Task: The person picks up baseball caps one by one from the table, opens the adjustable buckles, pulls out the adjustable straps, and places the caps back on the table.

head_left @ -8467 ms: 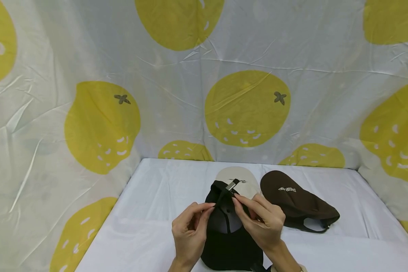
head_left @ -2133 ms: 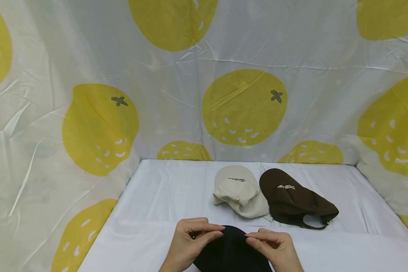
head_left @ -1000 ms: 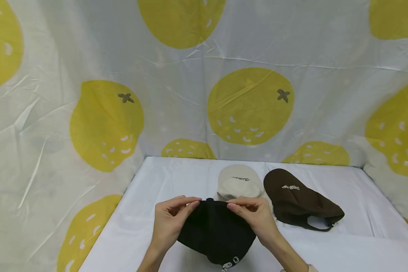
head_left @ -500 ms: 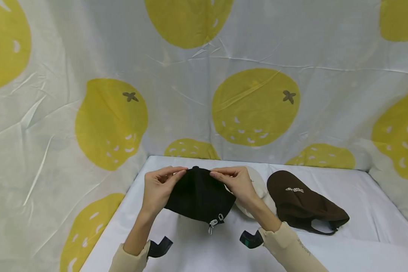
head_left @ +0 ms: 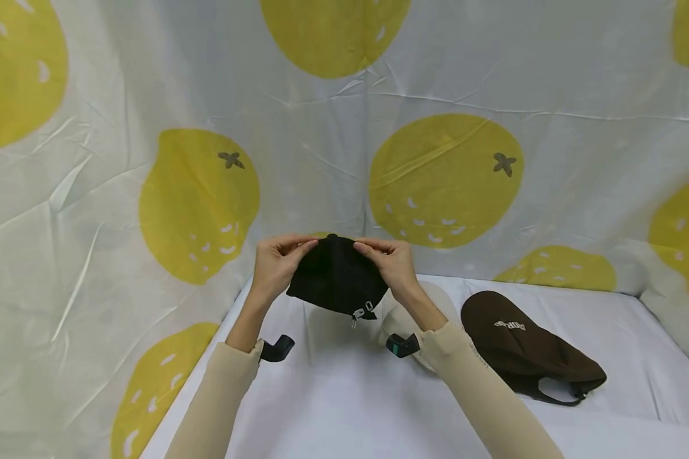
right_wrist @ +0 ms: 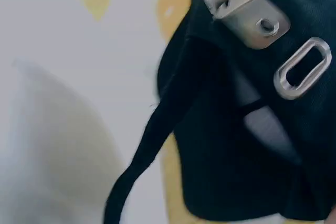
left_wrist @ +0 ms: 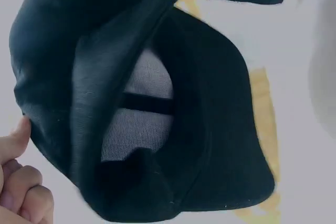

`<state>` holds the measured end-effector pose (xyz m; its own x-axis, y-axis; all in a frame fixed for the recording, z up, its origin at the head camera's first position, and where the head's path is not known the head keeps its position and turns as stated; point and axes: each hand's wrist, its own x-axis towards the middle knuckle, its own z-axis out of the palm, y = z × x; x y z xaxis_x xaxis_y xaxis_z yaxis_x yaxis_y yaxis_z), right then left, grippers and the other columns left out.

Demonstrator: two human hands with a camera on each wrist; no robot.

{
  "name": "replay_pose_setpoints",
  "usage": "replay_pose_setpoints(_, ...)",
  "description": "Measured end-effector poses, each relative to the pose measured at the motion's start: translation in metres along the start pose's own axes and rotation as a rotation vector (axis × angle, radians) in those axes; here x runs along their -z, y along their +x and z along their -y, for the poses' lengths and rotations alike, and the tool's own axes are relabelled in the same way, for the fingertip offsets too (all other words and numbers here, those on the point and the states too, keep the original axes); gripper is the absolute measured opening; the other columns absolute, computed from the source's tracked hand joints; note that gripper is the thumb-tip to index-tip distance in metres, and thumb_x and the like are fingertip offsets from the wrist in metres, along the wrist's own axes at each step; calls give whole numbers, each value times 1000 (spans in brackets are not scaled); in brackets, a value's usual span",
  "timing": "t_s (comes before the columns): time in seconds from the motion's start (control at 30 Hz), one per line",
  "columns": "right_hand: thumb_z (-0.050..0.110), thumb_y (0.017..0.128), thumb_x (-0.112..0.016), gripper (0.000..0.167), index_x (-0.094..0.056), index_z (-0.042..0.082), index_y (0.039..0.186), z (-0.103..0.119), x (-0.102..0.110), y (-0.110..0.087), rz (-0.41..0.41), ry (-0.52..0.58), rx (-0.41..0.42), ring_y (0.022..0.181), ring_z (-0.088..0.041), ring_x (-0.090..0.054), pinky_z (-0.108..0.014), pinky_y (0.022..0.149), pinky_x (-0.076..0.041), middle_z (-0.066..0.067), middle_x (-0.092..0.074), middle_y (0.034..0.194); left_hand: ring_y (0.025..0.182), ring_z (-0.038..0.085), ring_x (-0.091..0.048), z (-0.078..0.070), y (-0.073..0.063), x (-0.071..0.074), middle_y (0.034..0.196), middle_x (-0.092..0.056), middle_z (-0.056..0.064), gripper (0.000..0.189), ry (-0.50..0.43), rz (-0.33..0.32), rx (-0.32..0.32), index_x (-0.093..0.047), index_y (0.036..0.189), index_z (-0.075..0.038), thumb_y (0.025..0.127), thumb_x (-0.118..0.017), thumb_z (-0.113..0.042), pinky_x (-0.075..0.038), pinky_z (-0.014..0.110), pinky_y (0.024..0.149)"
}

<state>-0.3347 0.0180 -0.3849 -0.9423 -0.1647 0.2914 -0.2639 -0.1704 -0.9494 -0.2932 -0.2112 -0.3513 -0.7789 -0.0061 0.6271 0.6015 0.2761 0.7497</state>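
A black baseball cap (head_left: 337,277) hangs in the air over the table, its crown button uppermost and its back toward me. My left hand (head_left: 275,264) pinches the crown on the left between thumb and fingers. On the opposite side, my right hand (head_left: 395,264) pinches it likewise. A metal clasp (right_wrist: 257,22) and an oblong metal ring (right_wrist: 303,68) show at the cap's back edge in the right wrist view. One strap end (right_wrist: 152,129) dangles loose there. The left wrist view shows the brim (left_wrist: 231,108) and the grey inner lining (left_wrist: 139,135).
A beige cap (head_left: 441,298) lies on the white-covered table (head_left: 333,395), partly hidden behind my right forearm. Right of it lies a brown cap (head_left: 517,338) with pale lettering. A white curtain with yellow fruit prints (head_left: 444,182) rises behind and at the sides.
Earlier my hands worked at the black cap's strap; then they took its crown. Over the last second, both hands have carried the cap up and away from me. The other caps stay put.
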Motion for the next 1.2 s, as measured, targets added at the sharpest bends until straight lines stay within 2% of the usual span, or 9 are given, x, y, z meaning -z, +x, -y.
replay_pose_setpoints(0.1, 15, 93, -78, 26, -78, -3, 112, -18, 0, 2, 8, -39, -15, 86, -7, -76, -22, 76, -61, 4, -81, 95, 77, 4, -68, 20, -1, 1, 96, -77, 28, 9, -11, 56, 29, -81, 97, 6, 89, -77, 3, -54, 13, 71)
replay_pose_setpoints(0.2, 15, 93, -78, 23, -80, 0, 110, -37, 2, -3, 35, -150, -86, 93, -6, -74, -21, 82, -59, -5, -81, 102, 80, 6, -68, 43, -13, 3, 99, -77, 26, 10, 18, 121, 79, -81, 98, 5, 90, -76, 2, -53, 13, 72)
replay_pose_setpoints(0.3, 14, 93, -78, 19, -82, 1, 106, -50, 2, -12, 81, -263, -121, 100, -12, -74, -24, 88, -59, -12, -80, 108, 73, 11, -61, 60, -29, 6, 93, -78, 23, 9, 60, 174, 121, -82, 97, 2, 91, -76, 0, -47, 15, 67)
replay_pose_setpoints(0.4, 14, 93, -78, 17, -83, 2, 103, -58, 2, -19, 108, -334, -117, 105, -20, -75, -29, 91, -59, -14, -80, 108, 65, 11, -52, 72, -43, 9, 84, -76, 21, 9, 70, 210, 143, -82, 97, 1, 92, -76, -2, -41, 18, 63)
replay_pose_setpoints(0.53, 15, 92, -79, 15, -84, 5, 102, -67, 1, -25, 127, -345, -148, 107, -20, -74, -29, 92, -58, -11, -81, 104, 64, 7, -46, 82, -54, 12, 83, -75, 21, 9, 39, 229, 170, -83, 97, -1, 93, -76, -5, -39, 19, 63)
replay_pose_setpoints(0.67, 16, 91, -81, 16, -84, 7, 104, -75, 2, -25, 136, -309, -195, 109, -16, -72, -29, 96, -56, -8, -81, 104, 79, 7, -62, 88, -59, 12, 97, -79, 20, 10, 12, 233, 250, -83, 99, -3, 93, -77, -9, -50, 20, 74)
replay_pose_setpoints(0.8, 17, 89, -82, 18, -83, 7, 104, -79, 4, -24, 145, -273, -246, 108, -14, -71, -30, 97, -55, -6, -81, 104, 93, 8, -68, 93, -63, 12, 101, -79, 18, 16, -4, 235, 334, -82, 102, 0, 93, -77, -12, -54, 21, 83)
replay_pose_setpoints(0.97, 15, 89, -82, 16, -84, 5, 101, -83, 4, -27, 154, -340, -223, 102, -14, -71, -26, 90, -55, -8, -81, 102, 91, 7, -69, 103, -70, 9, 101, -78, 21, 18, -19, 247, 357, -80, 103, 4, 93, -77, -11, -53, 20, 84)
replay_pose_setpoints(1.2, 13, 90, -81, 14, -84, 6, 101, -85, 4, -30, 149, -390, -175, 101, -15, -72, -24, 88, -55, -10, -81, 102, 96, 8, -72, 109, -75, 6, 103, -79, 19, 15, -5, 239, 367, -82, 101, -2, 93, -78, -14, -54, 19, 87)
